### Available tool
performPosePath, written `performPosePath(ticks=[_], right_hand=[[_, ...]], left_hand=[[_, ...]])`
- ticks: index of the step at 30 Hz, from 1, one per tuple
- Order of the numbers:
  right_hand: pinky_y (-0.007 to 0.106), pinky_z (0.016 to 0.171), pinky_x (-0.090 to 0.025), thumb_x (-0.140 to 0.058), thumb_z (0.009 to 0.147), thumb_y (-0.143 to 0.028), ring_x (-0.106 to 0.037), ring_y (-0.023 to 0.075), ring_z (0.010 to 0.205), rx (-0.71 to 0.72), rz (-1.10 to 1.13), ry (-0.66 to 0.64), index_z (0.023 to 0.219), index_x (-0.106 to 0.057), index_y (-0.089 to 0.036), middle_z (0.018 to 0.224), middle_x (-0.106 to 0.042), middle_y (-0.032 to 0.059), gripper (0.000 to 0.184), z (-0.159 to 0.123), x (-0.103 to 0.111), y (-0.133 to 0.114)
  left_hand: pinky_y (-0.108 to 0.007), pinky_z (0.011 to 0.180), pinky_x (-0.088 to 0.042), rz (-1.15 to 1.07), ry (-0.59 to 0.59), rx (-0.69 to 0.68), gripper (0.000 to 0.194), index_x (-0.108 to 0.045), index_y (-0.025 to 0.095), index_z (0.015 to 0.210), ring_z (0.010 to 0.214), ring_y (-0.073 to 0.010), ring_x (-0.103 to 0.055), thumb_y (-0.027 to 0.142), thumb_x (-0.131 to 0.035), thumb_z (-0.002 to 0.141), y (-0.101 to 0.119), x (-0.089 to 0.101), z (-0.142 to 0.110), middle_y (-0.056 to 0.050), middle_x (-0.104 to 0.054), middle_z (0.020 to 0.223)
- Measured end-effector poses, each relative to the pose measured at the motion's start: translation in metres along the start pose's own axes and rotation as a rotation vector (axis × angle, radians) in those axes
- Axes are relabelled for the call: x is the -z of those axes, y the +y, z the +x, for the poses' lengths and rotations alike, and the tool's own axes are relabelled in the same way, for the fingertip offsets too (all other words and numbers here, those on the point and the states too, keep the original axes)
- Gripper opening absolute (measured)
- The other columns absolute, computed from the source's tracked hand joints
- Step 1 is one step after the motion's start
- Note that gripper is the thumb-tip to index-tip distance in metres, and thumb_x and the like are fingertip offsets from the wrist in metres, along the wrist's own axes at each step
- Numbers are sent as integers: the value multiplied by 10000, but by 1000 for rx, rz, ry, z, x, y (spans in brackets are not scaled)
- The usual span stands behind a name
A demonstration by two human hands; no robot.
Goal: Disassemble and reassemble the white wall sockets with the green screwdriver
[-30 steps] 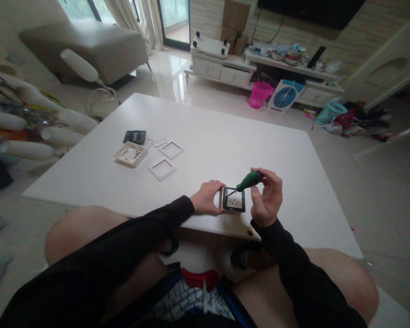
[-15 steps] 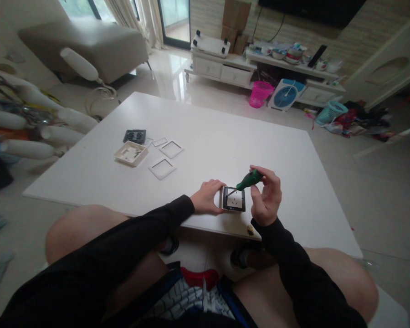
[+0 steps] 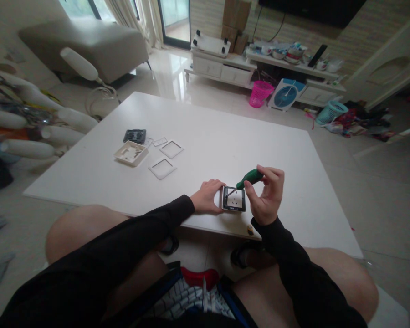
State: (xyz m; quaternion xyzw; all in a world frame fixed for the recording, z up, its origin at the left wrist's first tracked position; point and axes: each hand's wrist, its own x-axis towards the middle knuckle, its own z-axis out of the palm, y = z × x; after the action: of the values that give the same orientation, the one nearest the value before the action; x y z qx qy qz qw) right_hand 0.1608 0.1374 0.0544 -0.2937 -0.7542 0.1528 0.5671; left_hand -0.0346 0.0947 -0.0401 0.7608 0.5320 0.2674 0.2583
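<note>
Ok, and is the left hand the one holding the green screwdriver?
No, the right hand holds the green screwdriver, while the left hand grips the side of the socket.

Dim, cool daylight from the glazed window (image 3: 104, 7) and door at upper left; pale glare on the glossy tiled floor (image 3: 167, 75). Soft shading toward the white rectangular worktop's (image 3: 208, 132) near edge. Wide-angle distortion; overall softness.
</note>
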Motion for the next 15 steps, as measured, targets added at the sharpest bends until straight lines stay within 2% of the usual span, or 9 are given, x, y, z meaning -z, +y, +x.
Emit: performPosePath(ticks=[3, 8, 13, 15], right_hand=[[403, 731, -575, -725, 846, -229, -632, 230, 983, 5, -49, 26, 1291, -650, -312, 1088, -581, 48, 459, -1, 0, 1], [449, 777, -582, -580, 895, -221, -672, 272, 1072, -1, 59, -14, 1362, -581, -283, 1181, -652, 87, 471, -3, 0, 0], [409, 735, -575, -753, 826, -235, -644, 241, 989, 78, -23, 20, 1283, -650, -314, 1092, -630, 50, 475, 0, 0, -1], [413, 724, -577, -747, 834, -233, -650, 233, 953, 76, -28, 33, 1297, -645, -319, 1055, -623, 40, 481, -1, -1, 0]], left_hand=[[-474, 982, -419, -3, -2, 2, 795, -516, 257, 1310, 1154, -333, -557, 547, -868, 659, 1, 1, 0, -87, -624, 1234], [-471, 976, -420, 11, -4, 2, 770, -532, 253, 1286, 1154, -334, -554, 526, -873, 652, 2, 1, 1, -89, -625, 1227], [-462, 948, -428, 12, 0, -6, 774, -531, 253, 1283, 1154, -331, -557, 562, -870, 659, 0, 0, 0, -86, -626, 1222], [-462, 952, -428, 11, 9, -8, 780, -527, 256, 1290, 1158, -330, -558, 561, -870, 659, -1, -1, 0, -84, -626, 1224]])
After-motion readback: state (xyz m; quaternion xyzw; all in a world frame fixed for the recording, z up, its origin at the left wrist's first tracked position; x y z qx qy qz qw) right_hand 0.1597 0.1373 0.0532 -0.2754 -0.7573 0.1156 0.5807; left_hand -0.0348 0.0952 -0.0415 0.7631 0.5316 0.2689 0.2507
